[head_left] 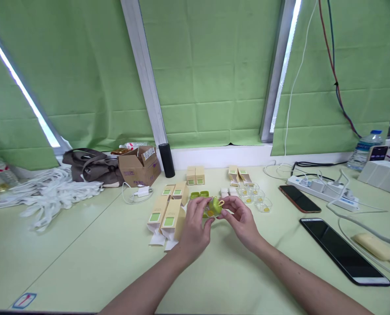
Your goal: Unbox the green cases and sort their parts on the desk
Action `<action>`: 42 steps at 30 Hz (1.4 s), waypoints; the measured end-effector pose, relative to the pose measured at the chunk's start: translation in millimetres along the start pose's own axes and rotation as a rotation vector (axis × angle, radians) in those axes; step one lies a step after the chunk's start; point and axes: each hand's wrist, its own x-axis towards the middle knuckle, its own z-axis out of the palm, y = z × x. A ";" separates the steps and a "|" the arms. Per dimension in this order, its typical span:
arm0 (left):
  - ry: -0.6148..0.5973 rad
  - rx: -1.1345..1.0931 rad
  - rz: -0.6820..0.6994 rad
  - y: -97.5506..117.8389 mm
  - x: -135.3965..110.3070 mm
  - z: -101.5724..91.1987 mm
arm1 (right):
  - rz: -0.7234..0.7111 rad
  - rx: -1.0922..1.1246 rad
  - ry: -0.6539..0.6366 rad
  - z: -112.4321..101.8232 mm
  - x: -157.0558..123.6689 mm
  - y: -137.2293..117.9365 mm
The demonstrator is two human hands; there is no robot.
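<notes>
Between both hands is a small rounded green case (pixel 216 204) with a pale yellow loop on its right side and an orange-yellow spot low down. My left hand (pixel 195 227) pinches it from the left, thumb below and fingers on top. On the right, the fingertips of my right hand (pixel 242 221) close on it near the loop. Just behind the hands lie green open trays or cases (pixel 199 194), partly hidden. Small white blocks (pixel 224 191) sit beside them. Several clear plastic shells (pixel 263 205) with yellow spots lie right of the hands.
Cream cartons (pixel 169 221) with open flaps lie left of my hands; more cartons (pixel 195 175) stand behind. Phones (pixel 342 249) and a power strip (pixel 322 192) with cables are right. A cardboard box (pixel 138 168), black cylinder (pixel 166 160), bag (pixel 94 166) and white straps (pixel 57 190) are left.
</notes>
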 end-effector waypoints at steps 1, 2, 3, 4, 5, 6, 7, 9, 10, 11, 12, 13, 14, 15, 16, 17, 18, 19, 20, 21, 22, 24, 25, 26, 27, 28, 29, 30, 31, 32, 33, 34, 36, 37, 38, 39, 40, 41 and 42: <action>-0.007 0.008 0.004 -0.8 -0.4 0.8 | -0.004 0.000 -0.002 0.2 -0.1 0.8; -0.013 0.006 0.000 -1.5 -0.7 1.9 | -0.004 -0.007 -0.008 0.2 -0.2 1.9; -0.021 -0.005 -0.010 -2.1 -1.0 3.1 | 0.001 -0.019 -0.017 0.2 -0.3 3.3; -0.032 -0.021 -0.026 -2.3 -1.3 4.1 | 0.011 -0.035 -0.027 0.3 -0.5 4.8; -0.046 -0.040 -0.044 -2.2 -1.5 4.9 | 0.022 -0.056 -0.036 0.4 -0.6 6.3; -0.063 -0.058 -0.066 -1.7 -1.6 5.1 | 0.032 -0.078 -0.041 0.5 -0.7 7.6; -0.081 -0.076 -0.088 -0.8 -1.4 4.8 | 0.038 -0.101 -0.043 0.6 -0.8 8.5; -0.119 -0.111 -0.124 1.9 -0.4 2.5 | 0.030 -0.146 -0.036 0.1 -0.6 8.9; -0.134 -0.134 -0.132 3.3 0.5 0.8 | 0.019 -0.167 -0.028 -0.5 -0.3 8.3; -0.143 -0.161 -0.132 4.5 1.7 -0.8 | 0.006 -0.186 -0.020 -1.3 -0.1 7.2; -0.143 -0.192 -0.126 5.5 2.9 -2.3 | -0.009 -0.207 -0.012 -2.2 0.1 5.8; -0.132 -0.223 -0.119 6.0 4.3 -3.3 | -0.026 -0.231 -0.009 -3.2 0.2 4.2; -0.109 -0.253 -0.116 6.0 5.7 -3.8 | -0.041 -0.259 -0.012 -4.0 0.0 2.5; -0.080 -0.278 -0.122 5.5 7.2 -3.8 | -0.052 -0.290 -0.025 -4.6 -0.5 0.9; -0.050 -0.300 -0.138 4.7 8.8 -3.5 | -0.060 -0.323 -0.043 -4.9 -1.1 -0.6; -0.029 -0.317 -0.162 3.7 10.3 -3.0 | -0.066 -0.358 -0.062 -5.0 -2.0 -2.0; -0.019 -0.329 -0.191 2.6 11.9 -2.6 | -0.073 -0.396 -0.080 -5.0 -2.9 -3.1; -0.017 -0.338 -0.220 1.6 13.2 -2.4 | -0.082 -0.438 -0.097 -4.8 -3.9 -4.0; -0.018 -0.342 -0.243 0.8 14.4 -2.4 | -0.093 -0.479 -0.110 -4.7 -4.7 -4.6; -0.015 -0.340 -0.257 0.3 15.3 -2.6 | -0.105 -0.516 -0.120 -4.5 -5.4 -5.1; -0.008 -0.334 -0.261 0.1 15.8 -2.9 | -0.115 -0.544 -0.127 -4.4 -5.9 -5.4; 0.026 -0.311 -0.250 0.5 15.5 -3.6 | -0.125 -0.571 -0.137 -4.3 -6.2 -5.9; 0.041 -0.299 -0.244 0.9 14.9 -3.8 | -0.127 -0.572 -0.137 -4.5 -6.1 -6.0; 0.052 -0.289 -0.242 1.2 14.1 -3.7 | -0.128 -0.573 -0.136 -4.8 -5.9 -6.1; 0.061 -0.286 -0.245 1.3 13.3 -3.5 | -0.129 -0.575 -0.132 -5.3 -5.6 -6.1; 0.074 -0.295 -0.254 0.9 12.7 -3.1 | -0.130 -0.581 -0.128 -6.0 -5.2 -6.0; 0.092 -0.317 -0.268 0.1 12.6 -2.6 | -0.131 -0.589 -0.123 -7.0 -4.8 -5.7; 0.118 -0.354 -0.288 -1.3 13.1 -2.1 | -0.131 -0.600 -0.119 -8.3 -4.3 -5.3; 0.153 -0.404 -0.310 -3.0 14.2 -1.6 | -0.134 -0.609 -0.113 -9.7 -3.7 -4.7; 0.194 -0.466 -0.337 -5.0 15.8 -1.3 | -0.141 -0.614 -0.107 -11.2 -3.1 -4.0; 0.233 -0.532 -0.367 -7.0 17.8 -1.0 | -0.153 -0.614 -0.101 -12.7 -2.6 -3.4; 0.265 -0.598 -0.401 -8.8 19.9 -0.9 | -0.170 -0.608 -0.092 -14.0 -2.0 -3.0; 0.299 -0.722 -0.469 -11.4 23.3 -0.8 | -0.215 -0.590 -0.076 -15.8 -1.4 -3.1; 0.303 -0.779 -0.499 -12.2 24.3 -0.7 | -0.240 -0.585 -0.071 -16.2 -1.4 -3.8; 0.303 -0.832 -0.525 -12.6 24.8 -0.5 | -0.265 -0.584 -0.067 -16.4 -1.5 -4.8; 0.306 -0.881 -0.545 -12.9 24.7 -0.1 | -0.289 -0.585 -0.062 -16.5 -1.6 -6.2; 0.311 -0.925 -0.561 -13.2 24.2 0.5 | -0.309 -0.585 -0.058 -16.6 -1.8 -7.7; 0.313 -0.961 -0.577 -13.6 23.5 1.2 | -0.327 -0.581 -0.054 -16.8 -1.9 -9.1; 0.311 -0.991 -0.596 -14.3 22.8 2.1 | -0.341 -0.575 -0.051 -17.2 -1.8 -10.5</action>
